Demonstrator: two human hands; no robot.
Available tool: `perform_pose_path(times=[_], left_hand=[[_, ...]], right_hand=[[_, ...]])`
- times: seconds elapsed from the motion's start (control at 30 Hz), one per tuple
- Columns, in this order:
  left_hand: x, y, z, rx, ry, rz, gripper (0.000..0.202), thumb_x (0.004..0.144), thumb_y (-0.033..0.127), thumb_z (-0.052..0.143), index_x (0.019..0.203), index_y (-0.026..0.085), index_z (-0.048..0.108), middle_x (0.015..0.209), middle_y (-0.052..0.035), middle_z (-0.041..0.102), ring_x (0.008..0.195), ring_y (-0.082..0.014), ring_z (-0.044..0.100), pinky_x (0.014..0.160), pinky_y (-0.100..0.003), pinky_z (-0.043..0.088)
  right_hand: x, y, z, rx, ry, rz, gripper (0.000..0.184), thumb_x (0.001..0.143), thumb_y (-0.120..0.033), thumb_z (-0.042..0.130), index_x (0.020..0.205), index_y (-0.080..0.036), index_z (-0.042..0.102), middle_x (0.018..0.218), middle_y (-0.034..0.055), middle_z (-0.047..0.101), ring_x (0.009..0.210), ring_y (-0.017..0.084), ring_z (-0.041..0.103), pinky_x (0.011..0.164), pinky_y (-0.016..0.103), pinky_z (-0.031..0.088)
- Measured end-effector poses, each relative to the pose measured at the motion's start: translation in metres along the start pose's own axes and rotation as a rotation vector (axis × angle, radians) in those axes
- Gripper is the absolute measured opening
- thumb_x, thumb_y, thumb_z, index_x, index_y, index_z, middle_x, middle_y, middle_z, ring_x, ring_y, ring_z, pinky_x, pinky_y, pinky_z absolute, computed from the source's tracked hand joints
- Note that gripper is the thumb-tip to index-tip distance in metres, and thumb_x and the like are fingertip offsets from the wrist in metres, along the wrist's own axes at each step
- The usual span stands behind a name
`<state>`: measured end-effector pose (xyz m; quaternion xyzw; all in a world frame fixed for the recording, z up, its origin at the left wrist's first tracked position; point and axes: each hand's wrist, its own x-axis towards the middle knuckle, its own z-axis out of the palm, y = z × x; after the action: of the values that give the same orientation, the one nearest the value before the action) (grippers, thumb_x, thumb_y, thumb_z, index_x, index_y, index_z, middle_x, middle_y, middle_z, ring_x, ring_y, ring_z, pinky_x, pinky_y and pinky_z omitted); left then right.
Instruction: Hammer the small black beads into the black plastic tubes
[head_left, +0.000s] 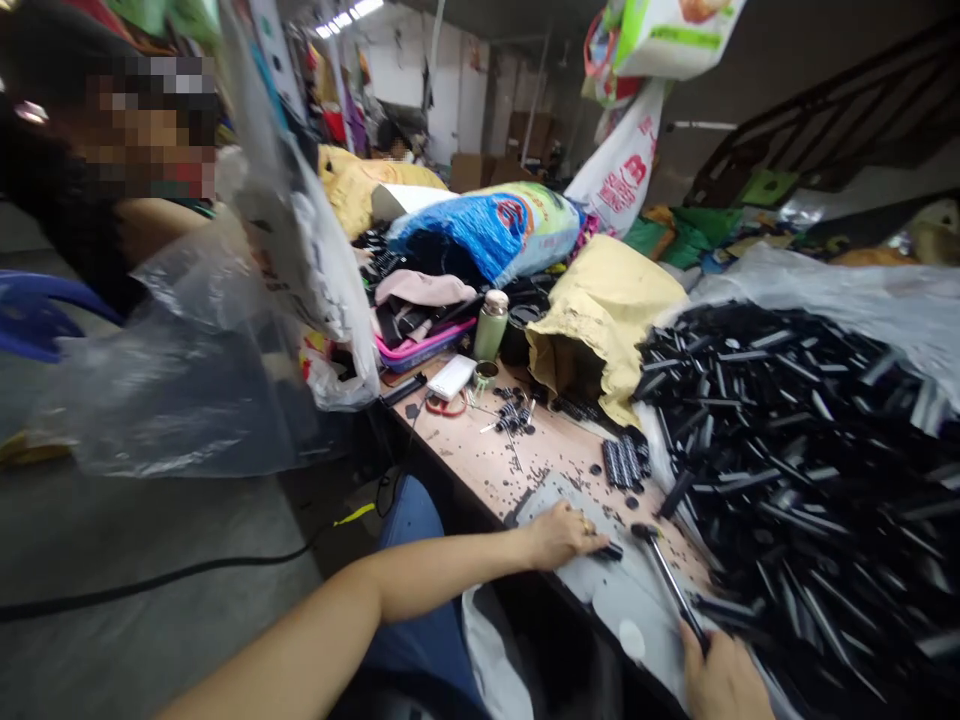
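My left hand [561, 535] rests on a grey pad [600, 585] at the table's near edge, its fingers pinched on a small black tube [609, 551]. My right hand [724, 678], low at the right, is closed around the handle of a small hammer [667, 575]. The hammer's head sits just right of the tube. A huge heap of black tubes [802, 470] fills the right side of the table.
Small black caps litter the wooden table [487, 460]. Further back stand a green flask [491, 325], a white box [451, 377], a yellow paper sack [600, 310] and a blue bag [487, 230]. At the left, another person holds a clear plastic bag [195, 360].
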<state>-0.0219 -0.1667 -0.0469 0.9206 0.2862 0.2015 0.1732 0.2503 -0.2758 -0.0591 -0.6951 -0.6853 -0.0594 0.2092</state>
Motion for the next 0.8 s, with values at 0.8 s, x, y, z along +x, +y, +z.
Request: perform_pose_path(times=[0.8], left_hand=[[-0.018,0.050,0.032,0.226,-0.037,-0.092,0.082,0.087,0.054,0.046,0.143,-0.004,0.029,0.150,-0.0278,0.027,0.143,-0.0364,0.018,0.115,-0.051,0.012]], right_hand=[[-0.019,-0.148,-0.090,0.170,-0.140,0.300,0.043,0.100,-0.046,0.019,0.096,-0.019,0.053,0.070,0.0039,0.064,0.058,0.017,0.060,0.056,0.025,0.035]])
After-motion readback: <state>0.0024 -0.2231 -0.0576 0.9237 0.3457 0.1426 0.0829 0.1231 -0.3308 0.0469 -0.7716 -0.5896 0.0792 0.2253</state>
